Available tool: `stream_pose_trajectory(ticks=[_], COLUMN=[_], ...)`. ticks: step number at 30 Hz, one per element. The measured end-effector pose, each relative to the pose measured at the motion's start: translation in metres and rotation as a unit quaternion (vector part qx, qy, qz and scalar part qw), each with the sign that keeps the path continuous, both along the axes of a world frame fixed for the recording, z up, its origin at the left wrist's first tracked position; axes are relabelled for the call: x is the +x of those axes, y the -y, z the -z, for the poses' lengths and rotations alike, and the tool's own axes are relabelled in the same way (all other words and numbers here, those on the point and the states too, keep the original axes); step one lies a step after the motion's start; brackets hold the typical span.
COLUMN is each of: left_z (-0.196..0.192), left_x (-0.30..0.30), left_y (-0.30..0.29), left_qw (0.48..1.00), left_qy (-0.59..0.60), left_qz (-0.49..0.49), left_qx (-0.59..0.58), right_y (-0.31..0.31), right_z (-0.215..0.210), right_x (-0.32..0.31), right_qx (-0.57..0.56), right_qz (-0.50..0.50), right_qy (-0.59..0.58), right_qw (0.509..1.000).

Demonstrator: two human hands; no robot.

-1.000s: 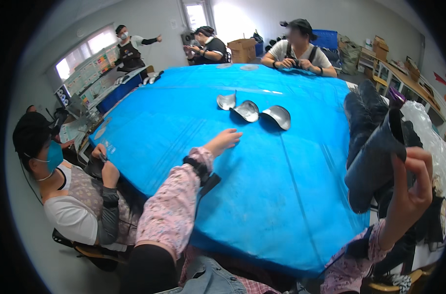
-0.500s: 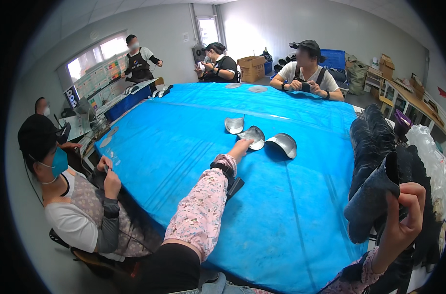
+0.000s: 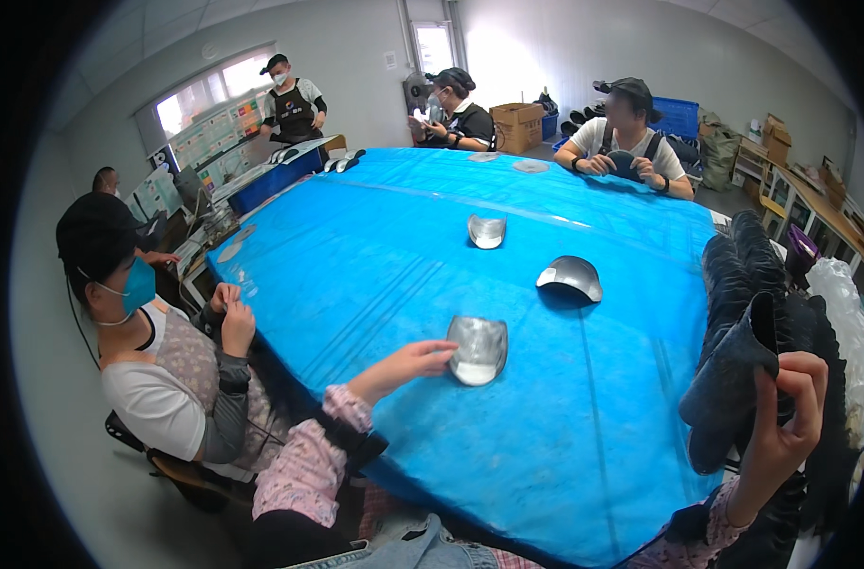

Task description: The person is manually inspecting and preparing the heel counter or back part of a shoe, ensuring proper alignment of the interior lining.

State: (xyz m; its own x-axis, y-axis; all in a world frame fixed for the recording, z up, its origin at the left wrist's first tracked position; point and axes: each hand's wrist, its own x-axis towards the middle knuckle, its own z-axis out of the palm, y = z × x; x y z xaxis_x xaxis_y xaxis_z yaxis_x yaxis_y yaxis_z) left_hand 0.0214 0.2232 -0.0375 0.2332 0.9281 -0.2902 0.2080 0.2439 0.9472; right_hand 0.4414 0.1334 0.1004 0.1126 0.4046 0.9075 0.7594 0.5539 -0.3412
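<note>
Left hand [image 3: 408,365], fingers loose, touches stiff, likely light grey shell [image 3: 477,349]; best gripped by rim; right hand [image 3: 783,417] pinches soft dark piece [image 3: 731,403].

blue table [image 3: 584,446] bears three curved silver pieces [image 3: 477,349].

Small workshop, shared production room. Large table [image 3: 356,275] under blue cover, several seated workers around its edges handling pieces. Cardboard box [image 3: 517,125] and blue crate [image 3: 679,116] beyond far edge, shelves [image 3: 811,204] at right wall, charts [image 3: 219,142] near window.
</note>
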Motion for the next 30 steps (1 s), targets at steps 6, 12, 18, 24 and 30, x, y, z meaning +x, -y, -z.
stream_pose_trajectory(ticks=[6, 12, 18, 24, 30], left_z=[0.006, 0.034, 0.053, 0.038, 0.033], left_x=[-0.022, 0.025, 0.035, 0.032, 0.018], left_y=[0.03, 0.044, 0.029, 0.03, 0.032], left_qw=[0.98, 0.833, 0.817, 0.852, 0.832], left_qy=[-0.129, -0.466, -0.45, -0.418, -0.448], left_qz=[-0.056, -0.075, -0.162, -0.13, -0.042], left_qx=[0.139, 0.289, 0.323, 0.286, 0.325], right_y=[0.002, 0.009, 0.014, 0.014, 0.012], right_z=[0.0, -0.001, 0.0, -0.001, -0.002], right_x=[-0.004, -0.004, 0.003, 0.006, 0.004], right_qx=[0.008, 0.021, 0.01, 0.016, 0.019], right_qz=[-0.01, 0.002, -0.004, -0.005, -0.009], right_qy=[0.007, 0.039, 0.02, 0.02, 0.018], right_qw=[1.0, 0.999, 1.0, 1.0, 1.0])
